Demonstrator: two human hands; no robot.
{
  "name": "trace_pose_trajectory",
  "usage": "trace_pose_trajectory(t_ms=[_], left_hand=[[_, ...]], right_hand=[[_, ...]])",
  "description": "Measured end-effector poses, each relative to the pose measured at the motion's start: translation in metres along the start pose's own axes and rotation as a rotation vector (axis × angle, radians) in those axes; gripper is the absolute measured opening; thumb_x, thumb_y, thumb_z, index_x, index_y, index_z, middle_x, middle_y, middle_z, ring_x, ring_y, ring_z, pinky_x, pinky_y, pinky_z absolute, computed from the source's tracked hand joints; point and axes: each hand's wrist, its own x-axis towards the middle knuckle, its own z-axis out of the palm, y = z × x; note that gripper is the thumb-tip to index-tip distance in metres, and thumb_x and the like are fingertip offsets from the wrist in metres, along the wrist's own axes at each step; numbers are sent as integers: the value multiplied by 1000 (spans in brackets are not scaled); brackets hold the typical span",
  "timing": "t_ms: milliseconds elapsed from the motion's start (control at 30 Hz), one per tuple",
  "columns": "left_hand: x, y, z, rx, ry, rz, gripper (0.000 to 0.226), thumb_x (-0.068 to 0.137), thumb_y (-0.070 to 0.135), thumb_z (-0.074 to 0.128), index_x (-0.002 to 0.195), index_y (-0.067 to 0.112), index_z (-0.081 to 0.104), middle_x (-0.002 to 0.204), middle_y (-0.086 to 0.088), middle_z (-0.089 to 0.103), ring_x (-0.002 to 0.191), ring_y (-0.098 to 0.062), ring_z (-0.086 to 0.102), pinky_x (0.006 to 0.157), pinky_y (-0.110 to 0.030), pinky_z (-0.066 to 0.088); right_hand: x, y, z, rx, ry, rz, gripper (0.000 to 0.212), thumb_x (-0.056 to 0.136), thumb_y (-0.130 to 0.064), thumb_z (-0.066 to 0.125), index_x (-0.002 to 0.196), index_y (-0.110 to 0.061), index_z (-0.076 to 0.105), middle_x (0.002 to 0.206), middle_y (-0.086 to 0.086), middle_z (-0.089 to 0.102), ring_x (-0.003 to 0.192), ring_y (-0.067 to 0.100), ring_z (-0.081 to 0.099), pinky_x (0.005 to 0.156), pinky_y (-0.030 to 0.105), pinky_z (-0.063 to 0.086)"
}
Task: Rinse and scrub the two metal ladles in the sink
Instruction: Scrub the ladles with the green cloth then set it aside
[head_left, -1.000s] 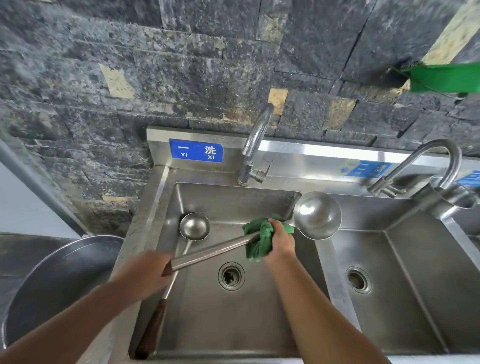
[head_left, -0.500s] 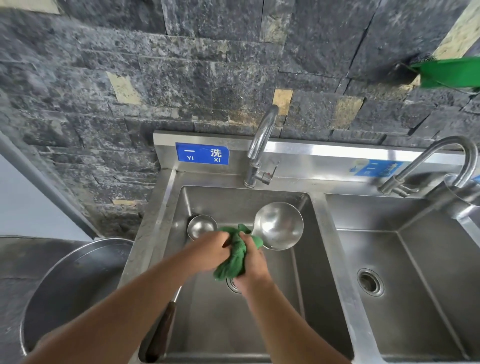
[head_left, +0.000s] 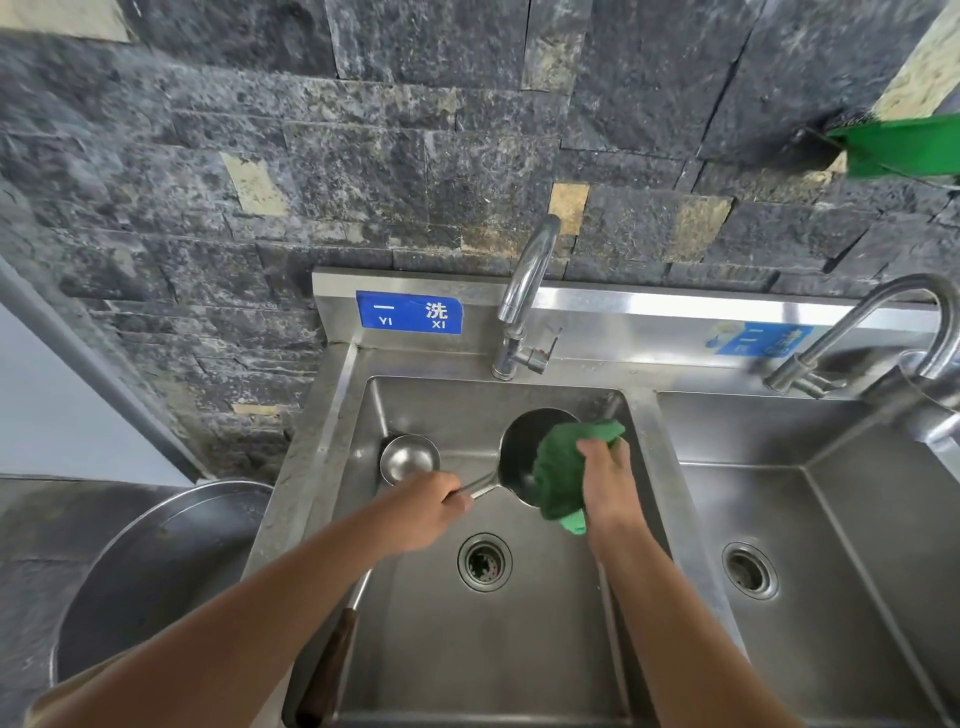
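Observation:
Over the left sink basin (head_left: 519, 649), my left hand (head_left: 423, 512) grips the handle of the large metal ladle (head_left: 522, 452) close to its bowl. The bowl is turned on its side with its dark hollow facing me. My right hand (head_left: 605, 475) holds a green cloth (head_left: 563, 467) bunched against the bowl's inside and right rim. The small metal ladle (head_left: 408, 457) lies at the basin's back left; its shaft runs under my left arm to a dark wooden grip (head_left: 324, 675) at the front left corner.
A chrome tap (head_left: 527, 291) stands behind the left basin, with no water visibly running. A second basin (head_left: 831, 519) and tap (head_left: 883, 322) lie to the right. A large metal bowl (head_left: 156, 566) sits left of the sink. A green object (head_left: 904, 145) hangs at top right.
My left hand slid along the handle to just behind the bowl. The big ladle turned so its hollow faces me, and my right hand moved the cloth from the handle into the bowl.

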Motion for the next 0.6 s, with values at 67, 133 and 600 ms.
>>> trace_pose_trajectory(t_ms=[67, 133, 600], left_hand=[[-4, 6, 8, -30, 1, 24, 31, 100, 36, 46, 76, 16, 48, 62, 1, 48, 53, -17, 45, 53, -30, 36], [-8, 11, 15, -27, 36, 39, 33, 98, 39, 46, 74, 17, 46, 61, 2, 50, 54, -20, 47, 53, -33, 39], [-33, 2, -15, 465, -55, 89, 22, 101, 38, 42, 100, 19, 52, 96, -9, 62, 84, -28, 62, 70, -38, 49]], right_hand=[[0, -1, 10, -205, 111, -197, 38, 96, -23, 55, 128, -9, 40, 118, 13, 62, 94, 26, 59, 82, 36, 48], [-4, 4, 18, -286, 192, -354, 41, 94, -23, 63, 125, -12, 38, 117, 10, 63, 94, 25, 60, 81, 35, 50], [26, 51, -6, -1635, -766, -1365, 47, 74, -7, 66, 115, -27, 58, 117, -1, 58, 107, 26, 57, 92, 42, 50]])
